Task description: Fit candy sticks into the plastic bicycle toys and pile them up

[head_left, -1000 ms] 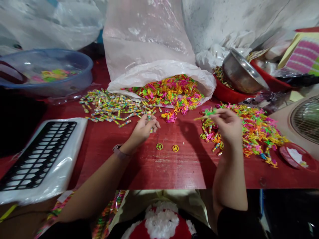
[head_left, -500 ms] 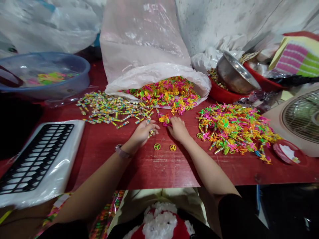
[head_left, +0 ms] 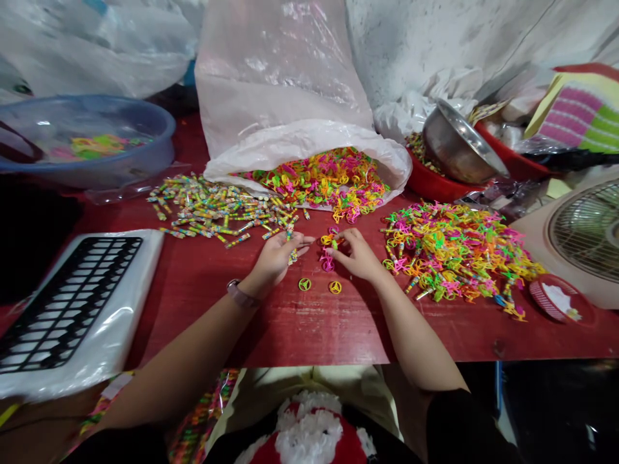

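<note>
My left hand (head_left: 276, 259), palm turned inward, is closed around a few small patterned tubes (head_left: 292, 256). More of these tubes lie in a loose pile (head_left: 213, 206) behind it. My right hand (head_left: 360, 256) pinches small plastic pieces (head_left: 329, 249) in pink, orange and green; how many it grips I cannot tell. Between my forearms, a green plastic wheel (head_left: 304, 284) and a yellow plastic wheel (head_left: 335, 287) lie flat on the red table (head_left: 309, 328). Behind my hands, a white sack (head_left: 285, 96) lies open with many coloured plastic pieces (head_left: 329, 180) in its mouth.
At right is a heap of coloured pieces joined to tubes (head_left: 454, 248), beside a fan (head_left: 585, 232) and a small red basket (head_left: 551, 299). A blue basin (head_left: 87, 171) stands at left, behind a black abacus (head_left: 72, 303). A metal bowl (head_left: 459, 142) tilts at the back right.
My right hand has lifted from the table and turned, with coloured pieces now showing at its fingertips. My left hand stays almost in place, still around the tubes.
</note>
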`<state>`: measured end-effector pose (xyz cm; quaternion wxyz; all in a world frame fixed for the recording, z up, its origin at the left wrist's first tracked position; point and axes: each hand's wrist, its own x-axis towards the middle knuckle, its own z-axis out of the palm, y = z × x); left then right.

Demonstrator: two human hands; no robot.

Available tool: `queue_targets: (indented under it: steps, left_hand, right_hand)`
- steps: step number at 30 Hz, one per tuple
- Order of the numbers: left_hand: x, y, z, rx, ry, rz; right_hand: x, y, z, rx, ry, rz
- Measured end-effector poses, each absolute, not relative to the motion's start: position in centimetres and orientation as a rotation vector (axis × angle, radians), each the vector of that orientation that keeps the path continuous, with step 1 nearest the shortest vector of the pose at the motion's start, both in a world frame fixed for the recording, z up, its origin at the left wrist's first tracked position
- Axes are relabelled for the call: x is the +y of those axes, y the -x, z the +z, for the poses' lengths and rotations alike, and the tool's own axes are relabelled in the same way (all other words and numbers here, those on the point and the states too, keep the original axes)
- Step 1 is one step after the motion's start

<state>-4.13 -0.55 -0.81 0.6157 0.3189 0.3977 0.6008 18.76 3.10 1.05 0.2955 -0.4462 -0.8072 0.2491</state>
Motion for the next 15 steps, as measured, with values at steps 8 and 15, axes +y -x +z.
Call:
queue_targets:
  steps: [8,15]
  left_hand:
    - [0.0,4.3,-1.9,1.135,-0.876,1.459]
    - [-0.4,4.8,-1.2,1.185,-1.067,1.438]
  right_hand:
    - [2.3,-17.4,0.4,-2.294,1.273,0.482]
    - [3.4,-18.0,0.0,-1.997,1.183,0.514]
